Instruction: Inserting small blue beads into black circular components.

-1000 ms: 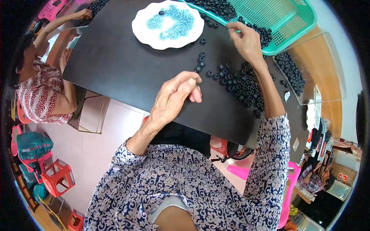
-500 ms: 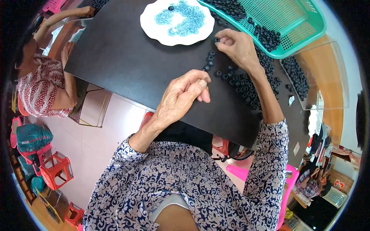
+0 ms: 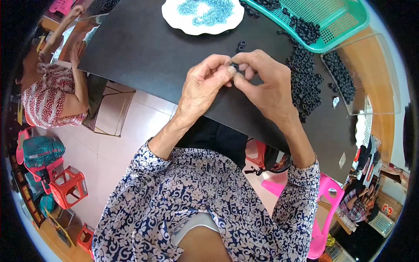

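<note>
Both hands meet above the dark table (image 3: pixel 135 52). Between the thumb and fingers of my right hand (image 3: pixel 266 83) is a small black ring-shaped piece (image 3: pixel 235 66). My left hand (image 3: pixel 203 83) is closed in a pinch right against it, its thumb beside the piece; whatever else those fingertips hold is too small or hidden to tell. A few more black ring pieces (image 3: pixel 241 46) lie on the table just beyond the hands. A wide pile of the same pieces (image 3: pixel 307 78) spreads to the right of my right hand, which partly covers the area beside it.
A white wavy-edged plate (image 3: pixel 172 22) with tiny blue bits stands at the far side. Right of it are a green mesh basket (image 3: pixel 325 47) and a clear tray (image 3: pixel 371 105), both holding black pieces. At the left, another person (image 3: pixel 54 96) sits at the table.
My right hand has come left and nearer with a black ring piece, meeting my left hand, which moved slightly away from me. The view has shifted, so the plate appears higher.
</note>
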### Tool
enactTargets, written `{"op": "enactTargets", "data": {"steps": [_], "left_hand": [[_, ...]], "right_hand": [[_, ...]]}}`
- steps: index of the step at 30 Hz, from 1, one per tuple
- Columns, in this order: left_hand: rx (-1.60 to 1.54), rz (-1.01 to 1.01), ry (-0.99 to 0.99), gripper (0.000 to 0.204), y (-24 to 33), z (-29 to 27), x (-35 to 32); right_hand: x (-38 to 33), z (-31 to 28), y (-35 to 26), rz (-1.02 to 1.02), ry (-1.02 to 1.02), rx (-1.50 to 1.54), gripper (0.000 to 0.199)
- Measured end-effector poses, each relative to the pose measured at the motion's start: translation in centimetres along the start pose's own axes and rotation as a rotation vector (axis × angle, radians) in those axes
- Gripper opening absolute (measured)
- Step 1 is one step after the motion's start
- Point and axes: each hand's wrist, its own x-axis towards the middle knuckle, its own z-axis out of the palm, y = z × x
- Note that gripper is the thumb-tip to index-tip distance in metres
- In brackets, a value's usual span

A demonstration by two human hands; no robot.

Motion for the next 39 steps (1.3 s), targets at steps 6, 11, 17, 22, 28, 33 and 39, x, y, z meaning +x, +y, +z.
{"op": "enactTargets", "data": {"steps": [6, 11, 17, 22, 28, 33, 39], "left_hand": [[-0.236, -0.109, -0.048, 0.023, -0.5, -0.7, 0.4], [-0.386, -0.159, -0.145, 0.026, -0.5, -1.1, 1.1], [-0.422, -0.167, -0.150, 0.024, -0.3, -1.0, 1.5], [-0.300, -0.170, -0.093, 0.023, -1.1, -1.1, 1.1], [-0.233, -0.202, -0.085, 0.019, -0.7, -1.4, 1.0], [-0.172, -0.219, -0.124, 0.019, -0.2, -1.1, 1.3], [-0.050, -0.211, -0.147, 0.020, 0.4, -1.5, 1.3]], "right_hand": [[-0.3, -0.1, 0.3, 0.065, -0.017, 0.081, 0.029], [0.2, -0.1, 0.8, 0.132, -0.055, 0.155, 0.030], [0.6, 0.3, 1.8, 0.141, -0.080, 0.219, 0.025], [1.7, -0.6, 3.4, 0.219, -0.212, 0.441, 0.017], [9.3, -0.2, 5.3, 0.183, -0.164, 0.062, 0.012], [14.8, 3.1, 9.9, -0.123, -0.182, -0.258, 0.017], [17.4, 6.4, 10.3, -0.067, -0.375, -0.311, 0.018]]}}
